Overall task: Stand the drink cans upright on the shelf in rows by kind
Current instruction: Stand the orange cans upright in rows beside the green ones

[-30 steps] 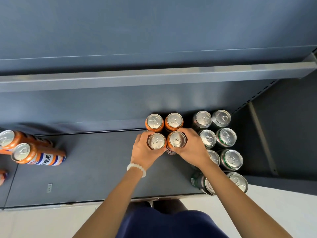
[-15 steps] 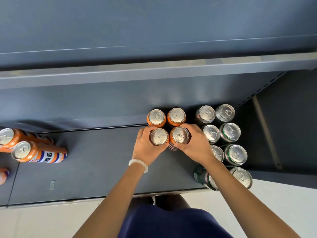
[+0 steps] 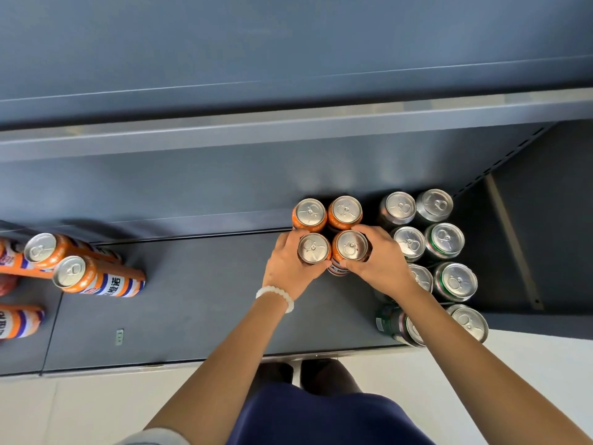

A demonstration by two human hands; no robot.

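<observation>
Little differs from half a second ago: both hands remain wrapped around the same two front orange cans, and the cans on the shelf (image 3: 192, 303) keep their places; only the camera view sits slightly differently.

The left hand (image 3: 288, 268), with a white bead bracelet (image 3: 276, 295) at the wrist, curls around the left front orange can (image 3: 313, 248), fingers on its left side and thumb near its front. The right hand (image 3: 382, 258) curls around the right front orange can (image 3: 351, 247) from the right, thumb at the front and fingertips reaching its back. The two held cans stand upright and touch each other, pressed between the hands.

Just behind them, against the back edge of the shelf, two more upright orange cans (image 3: 327, 213) stand side by side, so the four form a tight square. Each shows a silver lid with a pull tab and an orange body.

Toward the right end of the shelf, green cans (image 3: 444, 240) stand in two rows running from the back edge to the front edge, partly covered by the right forearm; the nearest left one (image 3: 396, 324) leans in the wide-angle view. At the left end, several orange cans with blue and white lettering (image 3: 96, 279) lie on their sides, well apart from the hands.
</observation>
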